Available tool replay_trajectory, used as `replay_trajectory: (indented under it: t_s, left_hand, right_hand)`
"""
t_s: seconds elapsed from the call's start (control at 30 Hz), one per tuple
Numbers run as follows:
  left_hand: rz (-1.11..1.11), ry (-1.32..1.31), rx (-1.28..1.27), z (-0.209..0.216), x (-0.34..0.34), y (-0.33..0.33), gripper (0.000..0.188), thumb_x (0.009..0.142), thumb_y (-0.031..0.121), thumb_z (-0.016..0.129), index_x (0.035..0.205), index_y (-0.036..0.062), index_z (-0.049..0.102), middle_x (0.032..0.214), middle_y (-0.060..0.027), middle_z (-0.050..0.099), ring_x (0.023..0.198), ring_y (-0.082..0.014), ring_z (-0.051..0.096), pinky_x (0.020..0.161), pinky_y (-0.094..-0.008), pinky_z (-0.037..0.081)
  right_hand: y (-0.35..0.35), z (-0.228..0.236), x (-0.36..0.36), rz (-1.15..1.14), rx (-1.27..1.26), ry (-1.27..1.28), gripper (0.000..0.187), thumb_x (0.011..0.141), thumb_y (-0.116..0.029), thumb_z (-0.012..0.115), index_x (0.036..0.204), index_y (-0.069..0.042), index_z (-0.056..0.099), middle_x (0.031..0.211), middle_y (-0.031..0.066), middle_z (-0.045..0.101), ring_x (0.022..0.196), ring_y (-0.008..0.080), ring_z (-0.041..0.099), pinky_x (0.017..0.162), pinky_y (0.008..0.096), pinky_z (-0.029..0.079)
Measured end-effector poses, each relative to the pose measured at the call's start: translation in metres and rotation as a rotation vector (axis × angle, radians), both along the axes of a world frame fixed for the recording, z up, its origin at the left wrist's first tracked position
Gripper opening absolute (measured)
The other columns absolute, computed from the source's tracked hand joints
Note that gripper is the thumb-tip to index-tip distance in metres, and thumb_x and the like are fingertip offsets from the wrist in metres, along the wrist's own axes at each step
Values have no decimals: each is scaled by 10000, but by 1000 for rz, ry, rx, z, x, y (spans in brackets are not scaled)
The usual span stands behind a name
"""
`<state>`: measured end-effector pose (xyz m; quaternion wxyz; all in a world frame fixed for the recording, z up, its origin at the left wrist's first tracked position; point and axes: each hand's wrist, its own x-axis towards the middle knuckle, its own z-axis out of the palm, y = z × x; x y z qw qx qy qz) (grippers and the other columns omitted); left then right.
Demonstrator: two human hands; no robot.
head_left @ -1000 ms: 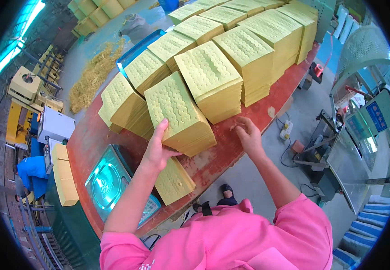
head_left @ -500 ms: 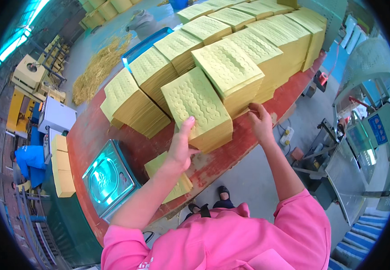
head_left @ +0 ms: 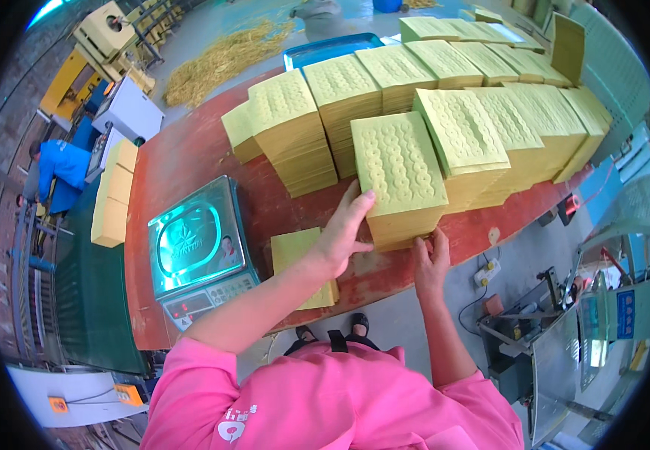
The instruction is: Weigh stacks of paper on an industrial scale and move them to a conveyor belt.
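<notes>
A stack of yellow embossed paper (head_left: 400,161), with rows of ring patterns on its top sheet, stands at the table's front edge. My left hand (head_left: 342,234) grips its near left corner, thumb against the upper edge and some fingers hidden behind the side. My right hand (head_left: 431,261) has its fingertips at the stack's lower right front corner. A taller neighbouring paper stack (head_left: 463,131) stands right behind it to the right. On the near side, a low pile of yellow paper (head_left: 293,251) lies partly under my left forearm.
A digital scale (head_left: 193,236) with a shiny plate sits left on the red table (head_left: 182,154). More paper stacks (head_left: 351,79) line the back, before a blue tray (head_left: 332,51). A person in blue (head_left: 66,169) is far left. Metal machinery (head_left: 557,337) stands right, beyond the table edge.
My right hand has moved left, from beside the neighbouring stack to the near stack's lower corner. My left hand stays on the same stack. The view has turned, showing the scale's display.
</notes>
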<state>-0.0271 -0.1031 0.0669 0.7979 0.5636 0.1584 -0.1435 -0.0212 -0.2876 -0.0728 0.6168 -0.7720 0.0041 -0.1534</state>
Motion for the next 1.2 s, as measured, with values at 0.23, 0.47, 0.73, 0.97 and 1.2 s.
replay_trajectory:
  t_s: [0.23,0.47,0.73,0.97,1.2]
  left_hand:
    - [131,-119,35,-9,6,16,782,920,623,511,1525,181,285,1571,-82,274,1448,-240,246,1040,-593,334]
    - [54,-253,167,-23,-9,43,911,950,611,471,1564,40,116,1539,-161,315,1386,-260,339,1014,-362,426]
    - [516,-287,294,15,-172,290,564,955,374,606,1370,8,495,1348,-107,539,1123,-200,592,882,-339,525]
    - [1024,-106,1164,7,-304,622,346,924,277,629,1108,-12,677,1045,-81,704,965,-171,643,819,-313,496]
    - [854,144,1033,-41,-315,873,495,887,463,664,1146,42,678,1122,-79,685,1056,-173,608,898,-311,458]
  right_hand:
    - [20,-9,15,94,207,159,364,921,-59,603,1264,58,570,1190,116,619,1058,185,586,899,313,486]
    - [12,20,-22,-41,19,-66,294,961,-21,505,1233,63,576,1226,151,604,1086,242,579,979,374,468]
    - [202,120,-118,652,152,-200,214,919,25,432,1065,38,589,1018,108,620,928,180,586,881,319,473]
    - [413,96,-261,1732,350,800,398,971,-58,543,1357,2,471,1198,102,608,1118,188,582,981,331,461]
    - [485,10,-343,1548,-41,397,379,932,-59,613,1301,-14,535,1131,161,651,1000,231,673,831,331,546]
